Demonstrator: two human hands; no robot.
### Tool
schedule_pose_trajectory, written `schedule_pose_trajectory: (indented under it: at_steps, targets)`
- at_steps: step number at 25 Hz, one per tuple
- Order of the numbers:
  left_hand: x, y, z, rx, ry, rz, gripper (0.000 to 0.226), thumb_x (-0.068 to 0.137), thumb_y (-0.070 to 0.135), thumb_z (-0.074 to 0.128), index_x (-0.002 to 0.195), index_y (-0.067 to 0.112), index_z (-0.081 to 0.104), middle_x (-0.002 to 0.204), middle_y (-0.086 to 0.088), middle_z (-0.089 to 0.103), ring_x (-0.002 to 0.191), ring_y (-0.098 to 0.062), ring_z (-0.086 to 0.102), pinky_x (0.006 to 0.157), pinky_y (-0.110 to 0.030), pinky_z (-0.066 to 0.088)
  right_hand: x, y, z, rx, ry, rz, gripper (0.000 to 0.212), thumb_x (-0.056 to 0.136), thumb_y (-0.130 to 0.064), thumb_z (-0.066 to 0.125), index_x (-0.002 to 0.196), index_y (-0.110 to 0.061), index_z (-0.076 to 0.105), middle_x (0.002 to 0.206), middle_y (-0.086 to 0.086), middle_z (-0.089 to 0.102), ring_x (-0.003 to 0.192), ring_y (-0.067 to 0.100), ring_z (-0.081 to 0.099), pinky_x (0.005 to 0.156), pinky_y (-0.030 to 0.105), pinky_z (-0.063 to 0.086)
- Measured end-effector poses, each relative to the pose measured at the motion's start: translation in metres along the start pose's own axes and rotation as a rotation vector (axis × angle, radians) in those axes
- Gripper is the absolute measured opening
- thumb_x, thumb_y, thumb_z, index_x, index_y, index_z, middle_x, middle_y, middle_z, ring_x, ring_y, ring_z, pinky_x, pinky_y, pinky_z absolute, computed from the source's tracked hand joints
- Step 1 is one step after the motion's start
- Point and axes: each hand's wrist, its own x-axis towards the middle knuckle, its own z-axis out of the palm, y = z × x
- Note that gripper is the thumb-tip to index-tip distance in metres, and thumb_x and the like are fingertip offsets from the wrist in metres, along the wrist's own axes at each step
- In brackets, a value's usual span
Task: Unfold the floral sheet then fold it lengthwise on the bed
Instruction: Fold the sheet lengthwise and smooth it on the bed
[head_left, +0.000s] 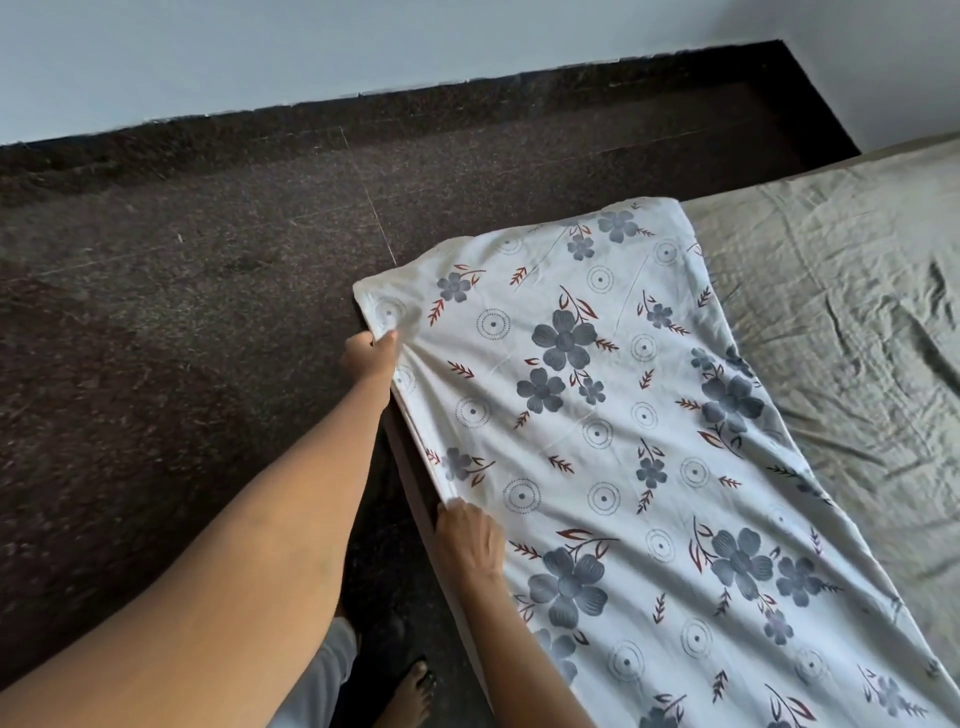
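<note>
Across the middle and lower right of the frame the sheet (623, 441) lies as a long strip along the near edge of the bed (857, 270), apparently already doubled lengthwise. Left hand (370, 358) pinches its edge near the far corner, fabric puckering there, likely to pull it taut. Right hand (467, 540) grips the same edge lower down, fingers tucked over it, probably steadying it. Dark floor (182, 312) fills the left.

i see the sheet (623, 441) lying along the bed's (857, 270) left edge; floor (182, 312) lies left, the wall (311, 47) behind it.
</note>
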Motion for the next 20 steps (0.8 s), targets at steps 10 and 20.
schedule_pose_trajectory:
  at_steps: [10,20]
  targets:
    - [-0.169,-0.117,0.021,-0.098,-0.396,-0.338,0.065,0.073,0.017,0.079,0.123,-0.008,0.047,0.117,-0.009,0.054,0.119,-0.025,0.053,0.09,-0.029,0.042,-0.067,0.075,0.01,0.305,0.095,0.212,0.028,0.094,-0.013,0.033,0.12,-0.008,0.04,0.121,0.014,0.059,0.107,0.033,0.058,0.079,0.04,0.044]
    - [-0.311,-0.255,0.041,0.177,-0.534,-0.433,0.045,0.076,0.028,0.075,0.103,-0.004,0.058,0.107,-0.024,0.065,0.099,-0.033,0.065,0.083,-0.045,0.056,-0.17,0.153,0.099,0.044,0.226,0.202,0.074,0.037,-0.046,0.085,0.097,-0.016,0.052,0.082,0.002,0.065,0.063,0.019,0.064,0.045,0.028,0.049]
